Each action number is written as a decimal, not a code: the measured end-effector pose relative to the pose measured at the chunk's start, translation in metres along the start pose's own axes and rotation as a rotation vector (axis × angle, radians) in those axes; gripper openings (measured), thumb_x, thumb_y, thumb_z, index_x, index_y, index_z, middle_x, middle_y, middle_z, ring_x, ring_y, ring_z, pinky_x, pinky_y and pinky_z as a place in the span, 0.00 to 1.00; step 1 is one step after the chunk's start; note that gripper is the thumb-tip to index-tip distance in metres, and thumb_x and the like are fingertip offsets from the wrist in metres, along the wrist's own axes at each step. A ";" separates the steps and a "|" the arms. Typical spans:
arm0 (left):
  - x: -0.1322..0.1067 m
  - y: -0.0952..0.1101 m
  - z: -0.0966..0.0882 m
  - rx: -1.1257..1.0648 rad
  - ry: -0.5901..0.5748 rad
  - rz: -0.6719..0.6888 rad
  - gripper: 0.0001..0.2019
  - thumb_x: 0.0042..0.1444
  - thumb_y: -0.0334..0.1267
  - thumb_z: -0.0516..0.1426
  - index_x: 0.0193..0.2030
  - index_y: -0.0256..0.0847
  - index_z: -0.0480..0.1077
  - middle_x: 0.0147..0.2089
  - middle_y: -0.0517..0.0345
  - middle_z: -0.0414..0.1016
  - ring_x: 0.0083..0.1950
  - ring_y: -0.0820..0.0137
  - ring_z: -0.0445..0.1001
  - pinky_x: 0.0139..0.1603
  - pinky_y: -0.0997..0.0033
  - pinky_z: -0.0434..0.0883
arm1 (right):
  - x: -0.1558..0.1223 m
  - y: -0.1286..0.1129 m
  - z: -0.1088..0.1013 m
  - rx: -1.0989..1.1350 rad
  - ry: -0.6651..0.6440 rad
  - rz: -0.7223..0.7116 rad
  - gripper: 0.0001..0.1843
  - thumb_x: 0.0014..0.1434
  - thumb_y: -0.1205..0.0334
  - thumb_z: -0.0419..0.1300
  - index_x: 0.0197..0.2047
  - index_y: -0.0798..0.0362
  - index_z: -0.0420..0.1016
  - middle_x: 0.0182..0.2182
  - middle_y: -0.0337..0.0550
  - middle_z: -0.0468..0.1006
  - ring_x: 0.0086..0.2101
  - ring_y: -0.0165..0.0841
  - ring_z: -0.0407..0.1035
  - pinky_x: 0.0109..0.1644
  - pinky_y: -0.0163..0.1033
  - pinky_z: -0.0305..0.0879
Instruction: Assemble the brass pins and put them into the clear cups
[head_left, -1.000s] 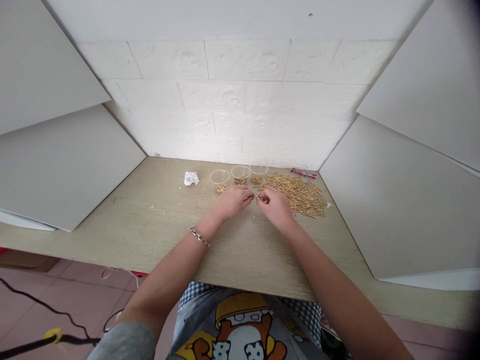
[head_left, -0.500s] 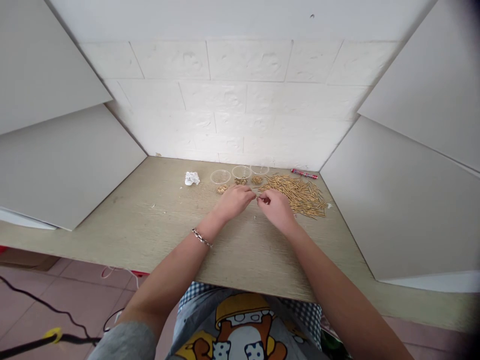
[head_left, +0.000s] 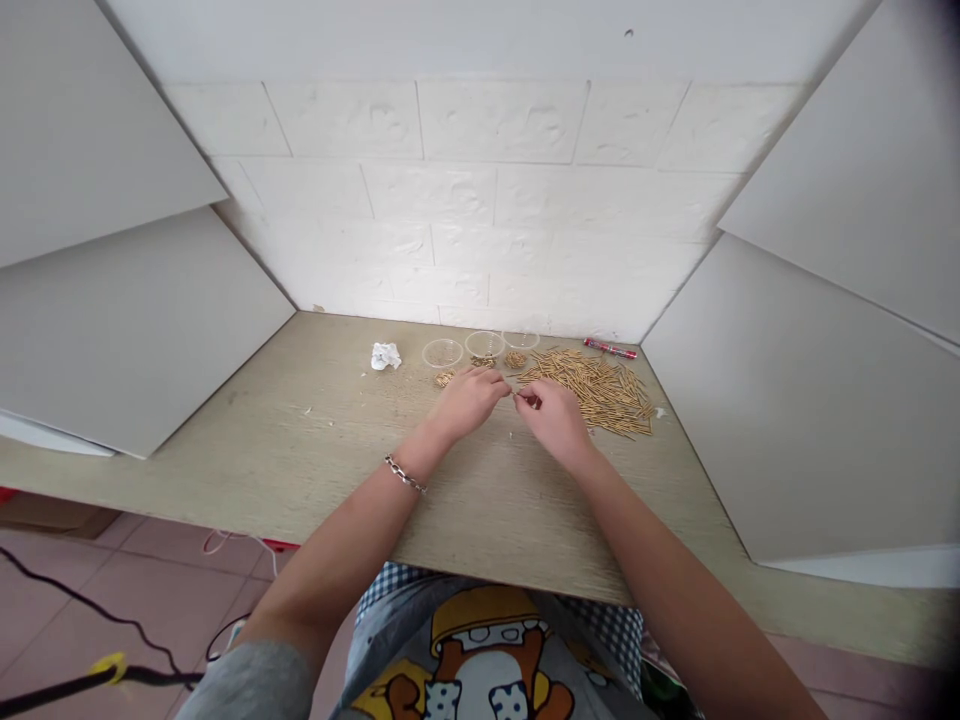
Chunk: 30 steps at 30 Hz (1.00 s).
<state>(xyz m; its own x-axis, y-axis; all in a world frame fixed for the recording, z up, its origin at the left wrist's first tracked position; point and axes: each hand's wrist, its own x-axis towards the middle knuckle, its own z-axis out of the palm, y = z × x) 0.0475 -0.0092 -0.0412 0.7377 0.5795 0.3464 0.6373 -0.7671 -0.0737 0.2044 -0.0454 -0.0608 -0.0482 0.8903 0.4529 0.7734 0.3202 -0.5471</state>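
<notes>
Meeting near the middle of the wooden table, towards its back edge, the left hand and right hand bring their fingertips together, each closed in a narrow pinch on a small gold piece held between them just above the tabletop; its exact shape is too small to tell. A chain bracelet sits on the left wrist. Just beside the right hand, towards the back right corner, lies a spread pile of thin gold pins. Behind the hands, three clear plastic cups stand in a row along the back edge, with small heaps of gold bits next to them. A crumpled white paper lies to the left of the cups, and a red pen rests against the back edge behind the pins
</notes>
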 end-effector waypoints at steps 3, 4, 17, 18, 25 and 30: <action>0.000 0.000 -0.001 0.021 -0.009 0.010 0.09 0.57 0.32 0.50 0.38 0.39 0.71 0.34 0.55 0.71 0.38 0.69 0.68 0.40 0.70 0.61 | 0.000 0.000 0.000 0.002 0.004 0.000 0.08 0.51 0.64 0.53 0.23 0.53 0.69 0.23 0.40 0.70 0.27 0.30 0.63 0.33 0.36 0.56; 0.000 0.001 -0.002 0.030 -0.008 0.015 0.09 0.57 0.32 0.50 0.39 0.39 0.71 0.34 0.55 0.71 0.38 0.69 0.68 0.40 0.69 0.61 | 0.000 0.000 0.000 0.007 0.005 0.004 0.08 0.50 0.64 0.53 0.23 0.53 0.69 0.23 0.40 0.70 0.27 0.30 0.63 0.33 0.35 0.56; -0.001 0.006 -0.004 0.110 0.002 0.069 0.08 0.57 0.31 0.49 0.38 0.37 0.69 0.34 0.55 0.70 0.38 0.68 0.66 0.41 0.68 0.58 | 0.000 -0.001 -0.001 0.041 -0.011 0.048 0.08 0.49 0.64 0.53 0.22 0.53 0.70 0.22 0.39 0.71 0.26 0.30 0.63 0.33 0.35 0.57; -0.001 0.006 -0.004 0.117 0.003 0.073 0.07 0.57 0.31 0.49 0.37 0.37 0.69 0.34 0.54 0.70 0.38 0.68 0.66 0.40 0.68 0.58 | 0.000 0.000 -0.001 0.034 -0.015 0.048 0.08 0.49 0.64 0.53 0.22 0.53 0.70 0.22 0.39 0.71 0.26 0.30 0.63 0.33 0.35 0.57; 0.001 0.008 -0.002 0.126 -0.019 0.091 0.07 0.57 0.31 0.49 0.34 0.35 0.68 0.34 0.52 0.69 0.38 0.67 0.67 0.39 0.67 0.58 | 0.001 0.001 -0.001 -0.006 -0.023 0.037 0.08 0.49 0.65 0.53 0.22 0.53 0.70 0.22 0.40 0.71 0.26 0.30 0.63 0.32 0.36 0.57; 0.000 0.008 0.002 0.087 -0.017 0.059 0.08 0.57 0.31 0.49 0.35 0.36 0.69 0.34 0.53 0.70 0.39 0.68 0.68 0.40 0.68 0.59 | 0.002 0.001 -0.005 -0.012 -0.022 0.042 0.08 0.50 0.64 0.54 0.23 0.53 0.71 0.23 0.40 0.71 0.26 0.30 0.63 0.32 0.36 0.57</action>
<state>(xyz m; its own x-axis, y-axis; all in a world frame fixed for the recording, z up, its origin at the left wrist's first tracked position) 0.0537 -0.0146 -0.0439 0.7780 0.5389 0.3229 0.6086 -0.7740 -0.1746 0.2082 -0.0453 -0.0572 -0.0293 0.9098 0.4140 0.7826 0.2785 -0.5567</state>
